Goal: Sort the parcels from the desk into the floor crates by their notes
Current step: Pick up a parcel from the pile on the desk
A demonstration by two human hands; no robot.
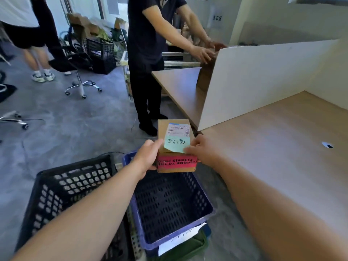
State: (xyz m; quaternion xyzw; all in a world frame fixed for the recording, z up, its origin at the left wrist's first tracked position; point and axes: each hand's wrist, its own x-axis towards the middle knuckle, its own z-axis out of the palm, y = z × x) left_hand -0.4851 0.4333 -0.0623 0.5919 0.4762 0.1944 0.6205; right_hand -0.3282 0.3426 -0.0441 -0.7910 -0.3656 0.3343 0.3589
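Bordering grey floor (75, 129), pale desk (273, 147), white divider (263, 76)

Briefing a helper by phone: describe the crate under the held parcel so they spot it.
Find the wooden desk; crates stand on the floor beside it. Pick the blue crate nearer the desk, under the parcel; the black crate stands farther left.

L hand (148, 157) & R hand (202, 149) are gripping a parcel (175, 132) from both sides. A green note (177, 145) is sitting betw. the hands, w/ red tape (177, 162) just below it. A blue crate (207, 200) is lying right under the grip, a black crate (62, 185) to its left and the desk (273, 138) to its right.
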